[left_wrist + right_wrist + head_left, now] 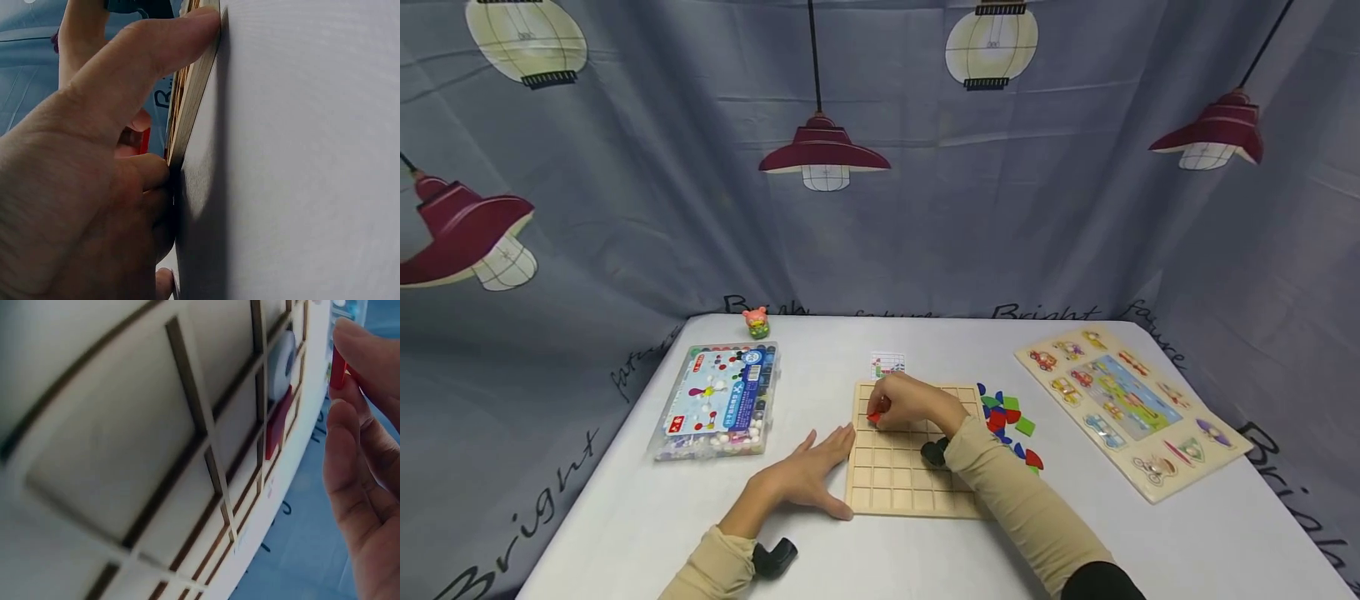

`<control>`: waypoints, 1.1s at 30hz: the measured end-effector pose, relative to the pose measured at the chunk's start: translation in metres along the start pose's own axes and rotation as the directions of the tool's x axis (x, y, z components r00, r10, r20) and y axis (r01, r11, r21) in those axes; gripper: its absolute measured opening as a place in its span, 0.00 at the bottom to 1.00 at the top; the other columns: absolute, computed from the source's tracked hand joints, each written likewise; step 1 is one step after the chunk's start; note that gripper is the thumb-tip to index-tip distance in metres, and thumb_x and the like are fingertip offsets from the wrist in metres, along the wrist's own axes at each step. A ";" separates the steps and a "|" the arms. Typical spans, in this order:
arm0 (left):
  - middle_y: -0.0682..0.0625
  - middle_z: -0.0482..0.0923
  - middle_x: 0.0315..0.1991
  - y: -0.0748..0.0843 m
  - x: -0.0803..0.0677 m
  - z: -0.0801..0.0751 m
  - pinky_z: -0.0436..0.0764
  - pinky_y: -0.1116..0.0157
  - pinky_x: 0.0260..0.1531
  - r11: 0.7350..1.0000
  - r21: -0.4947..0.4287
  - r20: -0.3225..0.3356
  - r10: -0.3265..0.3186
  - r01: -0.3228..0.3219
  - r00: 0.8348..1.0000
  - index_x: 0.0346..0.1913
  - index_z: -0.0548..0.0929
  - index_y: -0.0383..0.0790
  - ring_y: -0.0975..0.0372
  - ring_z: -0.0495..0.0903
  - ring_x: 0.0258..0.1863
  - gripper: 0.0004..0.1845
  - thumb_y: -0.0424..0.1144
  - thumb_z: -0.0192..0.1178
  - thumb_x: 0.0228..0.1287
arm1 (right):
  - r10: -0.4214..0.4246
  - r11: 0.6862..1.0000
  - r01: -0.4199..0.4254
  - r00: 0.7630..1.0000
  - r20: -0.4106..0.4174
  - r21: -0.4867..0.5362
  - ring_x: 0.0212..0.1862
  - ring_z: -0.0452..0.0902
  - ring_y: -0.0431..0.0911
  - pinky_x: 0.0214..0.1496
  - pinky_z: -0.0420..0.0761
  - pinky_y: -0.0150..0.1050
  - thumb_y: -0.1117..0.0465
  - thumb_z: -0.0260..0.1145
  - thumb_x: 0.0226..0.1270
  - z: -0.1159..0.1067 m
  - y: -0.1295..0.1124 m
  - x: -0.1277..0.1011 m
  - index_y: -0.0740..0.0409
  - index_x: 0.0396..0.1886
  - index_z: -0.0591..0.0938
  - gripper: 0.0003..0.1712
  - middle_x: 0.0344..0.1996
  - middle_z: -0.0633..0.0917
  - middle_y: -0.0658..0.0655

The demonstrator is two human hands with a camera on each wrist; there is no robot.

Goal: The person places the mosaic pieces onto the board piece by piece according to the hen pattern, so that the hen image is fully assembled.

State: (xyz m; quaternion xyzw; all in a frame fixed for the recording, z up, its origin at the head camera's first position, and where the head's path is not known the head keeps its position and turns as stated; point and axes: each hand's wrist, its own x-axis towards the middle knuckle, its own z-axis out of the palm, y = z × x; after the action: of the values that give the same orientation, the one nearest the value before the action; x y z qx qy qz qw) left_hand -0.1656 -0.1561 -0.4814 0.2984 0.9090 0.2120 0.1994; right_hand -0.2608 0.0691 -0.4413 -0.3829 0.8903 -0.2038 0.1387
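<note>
The person leans both forearms in over the white table [625, 517], sleeves in beige. The left hand [805, 482] lies flat on the tabletop with its fingers straight and spread, the fingertips and thumb pressed against the left edge of the wooden grid board [891, 479]; the left wrist view shows the thumb [156, 50] braced along the board's [190, 100] side. The right arm crosses over the board from the lower right, wrist bent down, and the right hand [910, 404] hovers over the upper left squares, its fingertips curled and pinching a small red piece [874, 416]. From the right wrist camera that red piece [338, 369] sits upright between thumb and forefinger, just above the board [187, 462], where another red piece [277, 425] already lies in a square near the edge. Just right of the board lies a loose heap of coloured shape tiles [1009, 421] in red, blue and green. Further right rests a wooden vehicle peg puzzle [1131, 408]; to the left, a clear plastic bead box [718, 404], with a small pig figure [757, 322] behind it.
</note>
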 end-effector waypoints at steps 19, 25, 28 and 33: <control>0.44 0.40 0.80 0.004 0.000 -0.001 0.35 0.42 0.76 1.000 -0.002 0.012 -0.003 0.003 1.000 0.77 0.47 0.35 0.52 0.41 0.79 0.65 0.63 0.71 0.44 | 0.046 0.998 -0.045 0.998 0.034 -0.037 0.31 0.77 0.35 0.40 0.78 0.30 0.64 0.77 0.51 0.011 -0.004 0.015 0.55 0.34 0.89 0.09 0.32 0.87 0.47; 0.45 0.40 0.80 0.004 0.001 0.000 0.36 0.42 0.76 1.000 -0.008 0.005 0.006 -0.006 1.000 0.77 0.48 0.36 0.52 0.42 0.79 0.64 0.62 0.72 0.44 | 0.071 0.997 -0.068 0.996 0.048 -0.048 0.30 0.76 0.34 0.43 0.80 0.31 0.63 0.78 0.50 0.013 -0.003 0.015 0.55 0.34 0.90 0.09 0.31 0.87 0.47; 0.45 0.40 0.80 0.004 0.000 0.000 0.35 0.42 0.76 1.000 -0.009 0.008 0.001 -0.001 1.000 0.77 0.47 0.36 0.52 0.42 0.79 0.65 0.63 0.72 0.44 | 0.073 0.996 -0.070 0.996 0.052 -0.047 0.31 0.76 0.34 0.49 0.79 0.34 0.61 0.77 0.51 0.012 -0.003 0.013 0.54 0.34 0.90 0.09 0.31 0.87 0.46; 0.45 0.39 0.80 0.004 -0.001 0.000 0.34 0.42 0.76 1.000 -0.022 0.010 -0.004 0.004 1.000 0.77 0.47 0.36 0.52 0.41 0.79 0.65 0.63 0.72 0.44 | 0.073 0.996 -0.071 0.996 0.048 -0.056 0.31 0.76 0.33 0.52 0.77 0.37 0.60 0.76 0.52 0.012 -0.002 0.013 0.53 0.35 0.90 0.09 0.31 0.88 0.45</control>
State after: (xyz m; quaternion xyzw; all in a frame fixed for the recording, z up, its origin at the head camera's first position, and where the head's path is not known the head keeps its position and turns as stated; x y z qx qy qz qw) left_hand -0.1635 -0.1542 -0.4791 0.2955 0.9062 0.2201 0.2074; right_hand -0.2635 0.0555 -0.4521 -0.3593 0.9049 -0.1646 0.1579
